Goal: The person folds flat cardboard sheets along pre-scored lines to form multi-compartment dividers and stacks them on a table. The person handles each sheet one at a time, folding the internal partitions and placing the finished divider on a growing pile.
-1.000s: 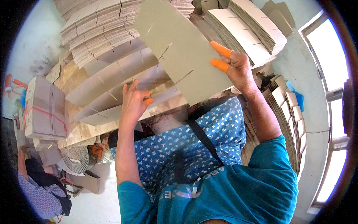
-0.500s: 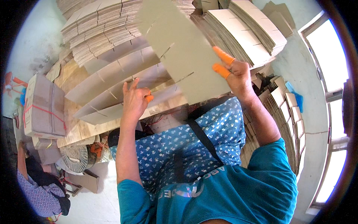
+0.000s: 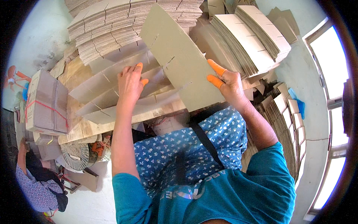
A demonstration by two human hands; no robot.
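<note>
My right hand (image 3: 229,84), with orange finger cots on its thumb and forefinger, pinches the right edge of a tilted grey-brown cardboard sheet (image 3: 175,59) with short slits. This sheet hangs over the right ends of several slotted cardboard strips standing on edge on the table. My left hand (image 3: 129,83) is over the far standing strip (image 3: 108,78), close to its upper edge. Its orange-tipped thumb and forefinger are apart, with nothing visible between them. Nearer to me stands another slotted strip (image 3: 130,108). The sheet covers the strips' right ends.
Tall stacks of cut cardboard (image 3: 112,31) fill the table's far side, with more piles (image 3: 242,41) at right. A carton tied with red cord (image 3: 48,104) sits at the left end of the wooden table (image 3: 78,128). Another person (image 3: 37,186) is at lower left.
My left hand has moved farther away over the standing strips, its fingers now bent. The cardboard sheet is still in my right hand, its far corner now in view. The view has shifted slightly.
</note>
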